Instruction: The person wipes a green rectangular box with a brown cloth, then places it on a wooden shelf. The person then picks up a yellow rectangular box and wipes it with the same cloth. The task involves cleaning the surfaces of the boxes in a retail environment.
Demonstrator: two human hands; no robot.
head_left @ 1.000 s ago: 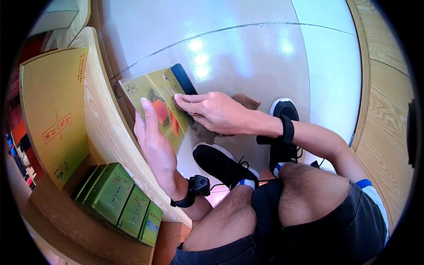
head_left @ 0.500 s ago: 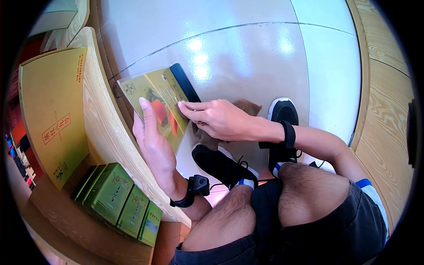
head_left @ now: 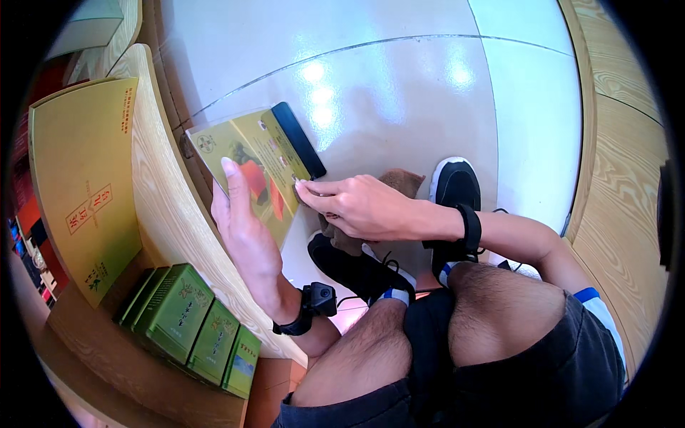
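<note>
My left hand point(head_left: 248, 239) grips a clear display stand with a printed yellow-green card point(head_left: 235, 146) in it, the thumb lying across its front. Along the far right edge of the stand runs a dark strip point(head_left: 298, 139). A brown cloth point(head_left: 403, 182) hangs from my right hand point(head_left: 360, 207), whose fingers are closed on it, with fingertips at the right side of the card. Part of the cloth is hidden behind that hand. Both wrists wear black straps, and a small black camera sits on the left one.
Left of me stands a wooden shelf point(head_left: 160, 160) holding several green tins point(head_left: 182, 310) and a large gold panel point(head_left: 85, 192). Glossy tiled floor point(head_left: 385, 78) spreads ahead. A wooden cabinet point(head_left: 621, 164) borders the right. My black shoes point(head_left: 457, 187) are close below the cloth.
My right hand has shifted slightly right and down along the card, with the cloth moving along. The stand has moved only a little in my left hand.
</note>
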